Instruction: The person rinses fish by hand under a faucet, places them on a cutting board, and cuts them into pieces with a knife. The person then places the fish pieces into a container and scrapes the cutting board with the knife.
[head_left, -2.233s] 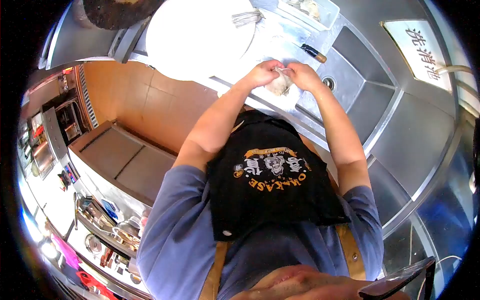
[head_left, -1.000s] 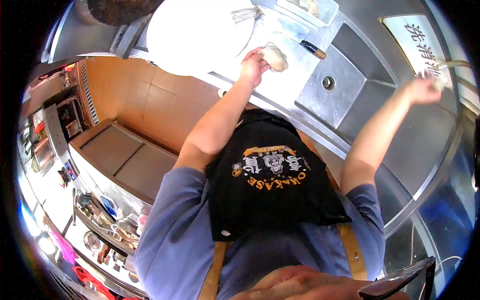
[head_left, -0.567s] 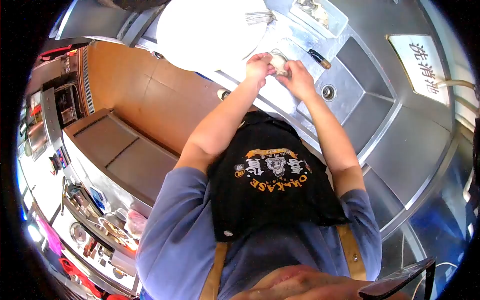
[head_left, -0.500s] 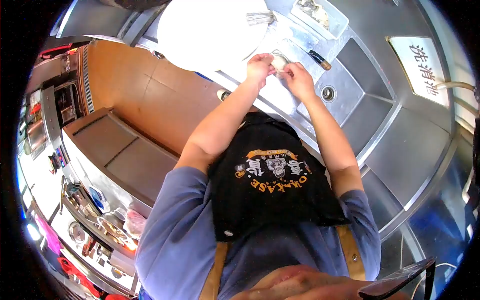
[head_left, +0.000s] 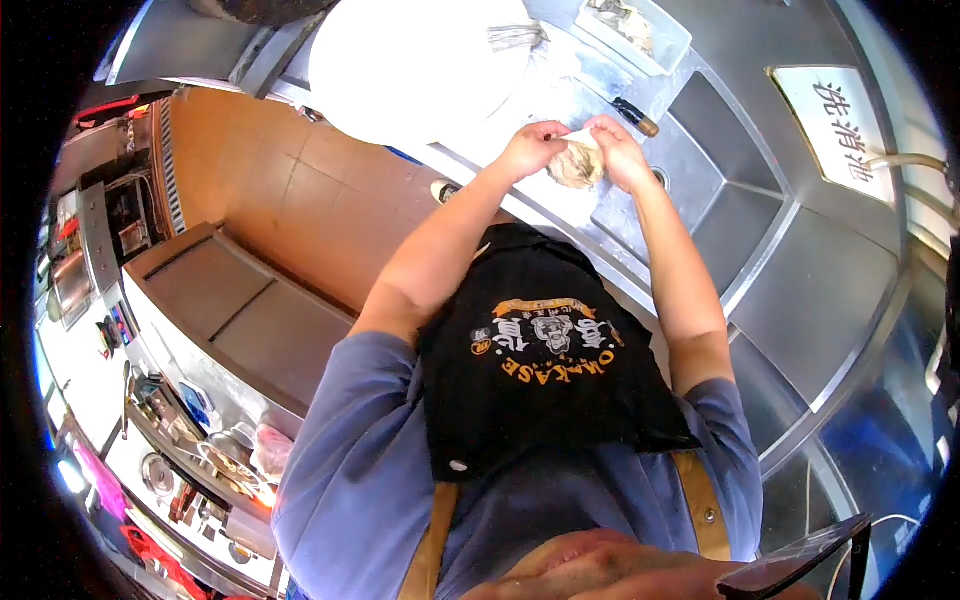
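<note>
Between my two hands hangs a pale, soft, folded piece of raw food (head_left: 577, 168), whose exact kind I cannot make out. The fingertips of my left hand (head_left: 536, 150) pinch its upper left edge. My right hand (head_left: 620, 156) grips the upper right edge, and a whitish flap stretches between the two. Just beyond my right hand lies a knife (head_left: 636, 117) with a dark, brown-ended handle, its blade pointing away from me. A grey ridged strip (head_left: 515, 37) rests at the edge of the round white board (head_left: 420, 70).
A clear plastic tub (head_left: 672, 50) with greyish-white pieces stands at the back. Right of my hands is a steel sink (head_left: 735, 215), its drain partly behind my right hand. A sign (head_left: 835, 135) hangs on the right wall. Tiled floor (head_left: 290, 190) shows left of the counter.
The pale piece now hangs spread lower between my hands, showing a yellowish, wrinkled side. Both hands have come closer together at its upper edge, my right hand rising slightly.
</note>
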